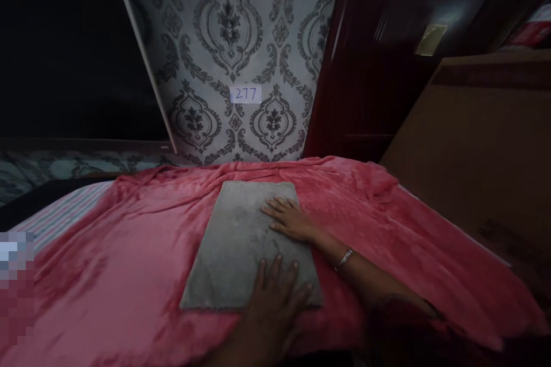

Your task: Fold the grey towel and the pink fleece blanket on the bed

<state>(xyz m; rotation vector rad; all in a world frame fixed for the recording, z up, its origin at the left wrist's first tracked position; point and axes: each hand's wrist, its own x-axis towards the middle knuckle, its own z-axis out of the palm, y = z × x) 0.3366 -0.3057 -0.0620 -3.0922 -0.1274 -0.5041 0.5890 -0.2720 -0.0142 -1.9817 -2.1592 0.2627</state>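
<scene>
Two hands lie flat on a grey folded cloth on the bed.
The left hand (275,292) presses the near edge of the grey cloth (247,243), fingers released; the right hand (289,219) rests flat farther up. Under it spreads a pink blanket (129,264); behind, patterned wallpaper (232,40) with a label (245,94).

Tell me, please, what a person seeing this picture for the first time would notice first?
First, the bright pink blanket spread over the bed, with a grey folded cloth lying flat in its middle. Both hands press on that cloth: the left hand at its near edge, the right hand on its right side. Behind, patterned grey wallpaper carries a small label reading 277.
</scene>
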